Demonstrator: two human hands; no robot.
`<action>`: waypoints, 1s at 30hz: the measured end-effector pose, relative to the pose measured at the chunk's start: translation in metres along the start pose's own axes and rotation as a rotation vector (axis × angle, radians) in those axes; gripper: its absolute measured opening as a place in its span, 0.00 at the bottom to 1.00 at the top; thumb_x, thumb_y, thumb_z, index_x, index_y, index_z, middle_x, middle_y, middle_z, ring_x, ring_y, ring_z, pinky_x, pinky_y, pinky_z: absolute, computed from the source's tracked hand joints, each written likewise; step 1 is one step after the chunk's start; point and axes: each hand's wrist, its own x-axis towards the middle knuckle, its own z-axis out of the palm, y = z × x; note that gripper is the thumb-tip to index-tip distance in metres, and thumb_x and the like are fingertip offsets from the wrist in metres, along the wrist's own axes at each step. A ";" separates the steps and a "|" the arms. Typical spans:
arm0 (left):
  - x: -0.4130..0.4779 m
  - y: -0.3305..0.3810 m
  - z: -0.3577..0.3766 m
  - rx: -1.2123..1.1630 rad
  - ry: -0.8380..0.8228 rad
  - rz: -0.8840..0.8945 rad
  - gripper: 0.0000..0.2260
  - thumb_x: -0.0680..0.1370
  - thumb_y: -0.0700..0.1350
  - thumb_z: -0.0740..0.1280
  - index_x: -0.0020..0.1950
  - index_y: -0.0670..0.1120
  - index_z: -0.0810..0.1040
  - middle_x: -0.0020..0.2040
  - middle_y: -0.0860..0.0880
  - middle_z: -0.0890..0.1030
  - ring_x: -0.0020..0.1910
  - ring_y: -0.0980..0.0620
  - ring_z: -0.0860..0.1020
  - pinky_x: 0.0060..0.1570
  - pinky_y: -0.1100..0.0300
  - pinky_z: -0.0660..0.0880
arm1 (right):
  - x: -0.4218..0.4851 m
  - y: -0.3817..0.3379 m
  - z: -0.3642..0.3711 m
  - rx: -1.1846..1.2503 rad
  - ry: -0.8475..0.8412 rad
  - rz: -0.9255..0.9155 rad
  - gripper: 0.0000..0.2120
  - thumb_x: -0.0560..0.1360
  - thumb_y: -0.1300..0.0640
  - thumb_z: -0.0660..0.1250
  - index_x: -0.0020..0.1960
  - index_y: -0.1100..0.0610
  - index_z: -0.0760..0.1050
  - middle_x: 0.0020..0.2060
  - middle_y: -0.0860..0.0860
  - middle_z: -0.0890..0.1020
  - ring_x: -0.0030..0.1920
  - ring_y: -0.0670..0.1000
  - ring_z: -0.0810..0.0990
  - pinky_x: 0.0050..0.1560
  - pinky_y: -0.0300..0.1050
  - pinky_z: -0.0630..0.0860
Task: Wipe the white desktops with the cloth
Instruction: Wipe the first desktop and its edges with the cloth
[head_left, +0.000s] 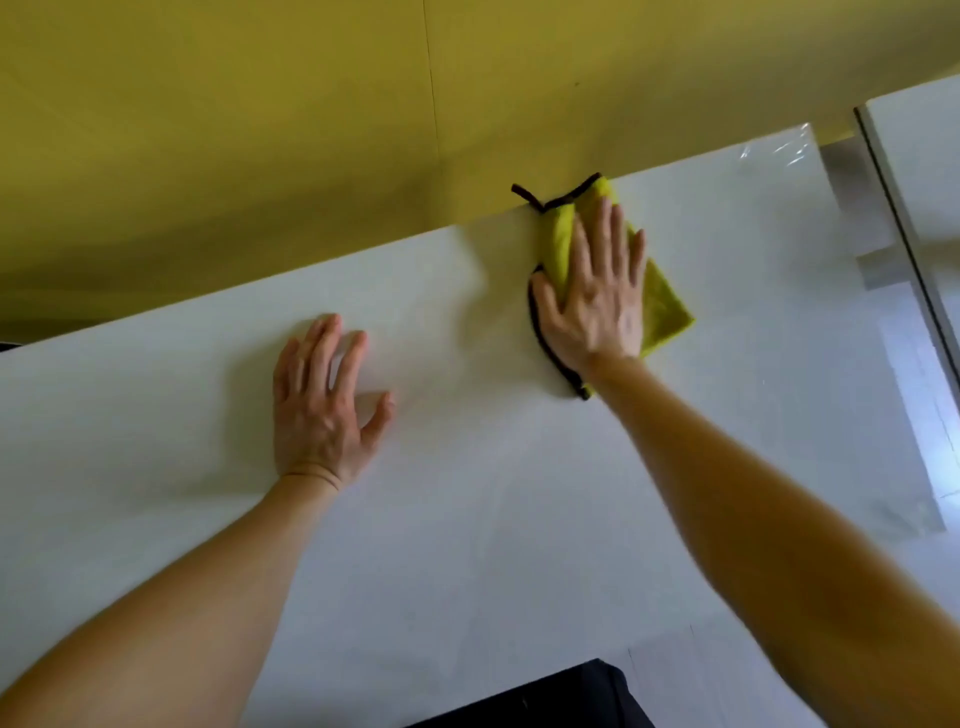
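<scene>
Yellow wall (260, 130), dark object (545, 696) at near edge

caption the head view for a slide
Open right hand presses yellow cloth at far edge of the white desktop; left hand rests alongside.

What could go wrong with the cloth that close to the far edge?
The cloth pokes past the far edge of the desktop under the flat right hand; a push forward might drop it behind. The left hand rests on the surface and may leave prints.
</scene>
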 end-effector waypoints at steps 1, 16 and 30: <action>0.000 0.001 0.000 0.000 0.006 0.004 0.31 0.83 0.59 0.65 0.81 0.43 0.73 0.84 0.40 0.67 0.82 0.36 0.67 0.79 0.35 0.63 | -0.022 -0.037 0.010 0.036 -0.020 -0.055 0.38 0.82 0.39 0.60 0.86 0.58 0.61 0.87 0.62 0.53 0.87 0.62 0.50 0.85 0.67 0.48; -0.001 0.000 0.000 0.011 0.018 0.033 0.29 0.82 0.56 0.66 0.80 0.42 0.73 0.84 0.40 0.67 0.83 0.36 0.67 0.80 0.34 0.62 | -0.049 -0.030 0.007 0.076 0.042 0.219 0.38 0.80 0.39 0.58 0.87 0.54 0.59 0.87 0.58 0.54 0.88 0.58 0.50 0.85 0.66 0.47; -0.002 -0.002 0.002 -0.008 0.041 0.054 0.27 0.84 0.53 0.64 0.81 0.44 0.71 0.83 0.39 0.67 0.84 0.37 0.64 0.81 0.36 0.60 | -0.109 0.076 -0.007 0.061 0.113 0.514 0.37 0.81 0.40 0.58 0.87 0.51 0.57 0.88 0.56 0.53 0.88 0.57 0.51 0.85 0.66 0.51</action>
